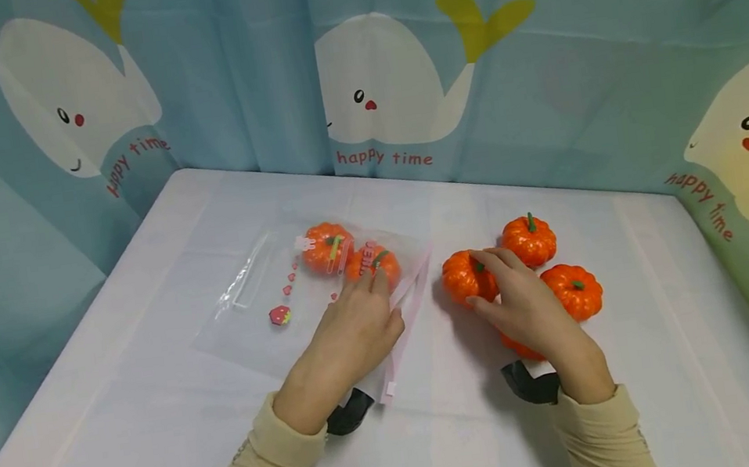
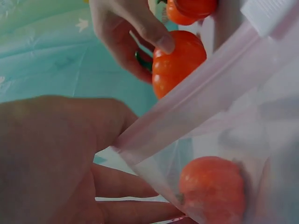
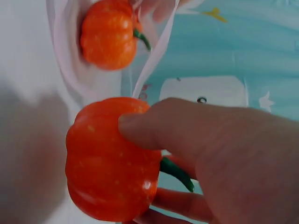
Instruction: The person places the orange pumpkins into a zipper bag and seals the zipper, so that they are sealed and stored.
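My left hand (image 1: 354,335) pinches the edge of a clear plastic zip bag (image 1: 249,281) with a pink closure strip. The bag lies on the table, and its mouth stands open toward the right in the right wrist view. Inside are two small orange toy pumpkins, one at the back (image 1: 321,250) and one near the mouth (image 3: 108,37), just under my left fingers. My right hand (image 1: 533,303) grips another orange pumpkin (image 3: 110,161) with a green stem, thumb on one side and fingers on the other. This pumpkin is close outside the bag's mouth.
Right of and behind my right hand sit a pumpkin with an upright stem (image 1: 530,242) and another pumpkin (image 1: 576,292). One more (image 1: 520,347) is partly hidden under the right wrist. A blue whale-print curtain (image 1: 283,80) borders the white table (image 1: 431,447).
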A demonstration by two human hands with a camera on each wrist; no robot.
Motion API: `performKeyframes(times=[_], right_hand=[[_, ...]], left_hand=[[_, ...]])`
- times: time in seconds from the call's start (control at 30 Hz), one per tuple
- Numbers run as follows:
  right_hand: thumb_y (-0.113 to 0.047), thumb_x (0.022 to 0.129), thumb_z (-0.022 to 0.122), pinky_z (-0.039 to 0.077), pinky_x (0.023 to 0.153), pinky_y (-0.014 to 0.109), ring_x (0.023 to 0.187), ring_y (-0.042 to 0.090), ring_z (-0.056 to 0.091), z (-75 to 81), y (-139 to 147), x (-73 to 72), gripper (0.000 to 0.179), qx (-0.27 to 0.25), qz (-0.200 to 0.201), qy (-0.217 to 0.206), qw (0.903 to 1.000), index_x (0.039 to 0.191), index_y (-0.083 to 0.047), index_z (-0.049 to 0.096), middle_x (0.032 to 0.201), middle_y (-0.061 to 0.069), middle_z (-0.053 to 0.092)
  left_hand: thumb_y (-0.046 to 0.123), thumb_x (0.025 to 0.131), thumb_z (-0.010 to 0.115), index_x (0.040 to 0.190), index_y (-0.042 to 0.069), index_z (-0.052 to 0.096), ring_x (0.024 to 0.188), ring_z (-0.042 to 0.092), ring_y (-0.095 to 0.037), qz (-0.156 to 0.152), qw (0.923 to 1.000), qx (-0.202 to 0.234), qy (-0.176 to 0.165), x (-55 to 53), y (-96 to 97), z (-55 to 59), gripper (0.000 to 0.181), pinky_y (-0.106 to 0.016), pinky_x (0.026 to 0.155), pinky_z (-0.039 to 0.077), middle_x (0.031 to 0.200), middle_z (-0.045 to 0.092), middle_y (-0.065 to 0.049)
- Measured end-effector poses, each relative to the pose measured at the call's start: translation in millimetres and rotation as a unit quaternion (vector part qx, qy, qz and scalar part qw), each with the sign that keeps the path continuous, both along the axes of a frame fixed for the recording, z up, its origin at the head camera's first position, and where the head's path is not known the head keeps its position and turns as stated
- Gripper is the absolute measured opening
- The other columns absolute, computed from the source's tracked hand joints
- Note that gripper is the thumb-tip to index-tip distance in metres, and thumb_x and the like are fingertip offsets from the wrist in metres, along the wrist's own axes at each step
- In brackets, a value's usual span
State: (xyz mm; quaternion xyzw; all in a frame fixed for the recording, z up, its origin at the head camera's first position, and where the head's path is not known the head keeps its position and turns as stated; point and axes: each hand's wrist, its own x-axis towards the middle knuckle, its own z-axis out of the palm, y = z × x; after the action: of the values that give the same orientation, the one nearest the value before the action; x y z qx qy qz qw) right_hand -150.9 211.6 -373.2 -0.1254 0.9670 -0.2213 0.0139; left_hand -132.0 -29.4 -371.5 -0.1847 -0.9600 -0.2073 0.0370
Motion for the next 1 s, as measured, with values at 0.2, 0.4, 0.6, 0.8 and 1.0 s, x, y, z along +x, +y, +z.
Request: performKeyframes(times=[0.2,0.4,0.6,0.8,1.0], right_hand=[[-0.017,0.088,0.073,0.049,0.101,0.052,0.127,0.036,0.055,-2.9,-14.3,3.1,0.062,-0.022,0.058,0.012,0.9980,0.143,-0.003,0.048,0.143,0.017,0.049],[-0.015,0.085,0.077,0.053,0.098,0.049,0.120,0.035,0.060,-9.2,-26.3,3.5,0.063,-0.014,0.088,0.037,0.9953,0.140,-0.003,0.051,0.141,0.017,0.051],[-0.014,0.081,0.080,0.053,0.099,0.046,0.121,0.033,0.061,-15.5,-36.5,2.4,0.066,-0.025,0.106,0.061,0.9922,0.139,-0.003,0.052,0.141,0.017,0.052],[-0.014,0.077,0.085,0.054,0.097,0.043,0.115,0.032,0.063,-23.3,-41.7,-0.6,0.069,-0.033,0.110,0.105,0.9878,0.134,0.000,0.049,0.135,0.016,0.053],[-0.018,0.074,0.088,0.058,0.089,0.040,0.102,0.028,0.067,-22.2,-39.2,1.7,0.061,-0.016,0.121,0.127,0.9843,0.124,-0.003,0.056,0.128,0.014,0.056]], left_hand=[[0.016,0.092,0.061,0.132,-0.008,0.051,0.107,0.062,-0.036,-0.011,0.9993,-0.034,0.006,1.6,0.0,0.0,0.048,-0.051,0.087,0.056,0.128,0.061,-0.021],[0.017,0.099,0.055,0.141,-0.008,0.047,0.128,0.056,-0.036,-0.005,0.9983,-0.056,-0.016,1.3,1.4,3.7,0.050,-0.052,0.096,0.053,0.142,0.054,-0.023],[0.016,0.100,0.053,0.142,-0.008,0.046,0.133,0.053,-0.034,0.000,0.9981,-0.048,-0.038,1.1,1.7,5.5,0.049,-0.053,0.098,0.052,0.145,0.052,-0.022],[0.015,0.098,0.055,0.139,-0.010,0.049,0.129,0.056,-0.033,-0.006,0.9987,-0.049,-0.014,1.1,1.4,4.6,0.048,-0.051,0.096,0.053,0.141,0.055,-0.022],[0.015,0.098,0.056,0.138,-0.010,0.050,0.126,0.058,-0.032,-0.010,0.9985,-0.052,-0.010,0.3,1.1,4.2,0.047,-0.050,0.094,0.055,0.140,0.056,-0.021]])
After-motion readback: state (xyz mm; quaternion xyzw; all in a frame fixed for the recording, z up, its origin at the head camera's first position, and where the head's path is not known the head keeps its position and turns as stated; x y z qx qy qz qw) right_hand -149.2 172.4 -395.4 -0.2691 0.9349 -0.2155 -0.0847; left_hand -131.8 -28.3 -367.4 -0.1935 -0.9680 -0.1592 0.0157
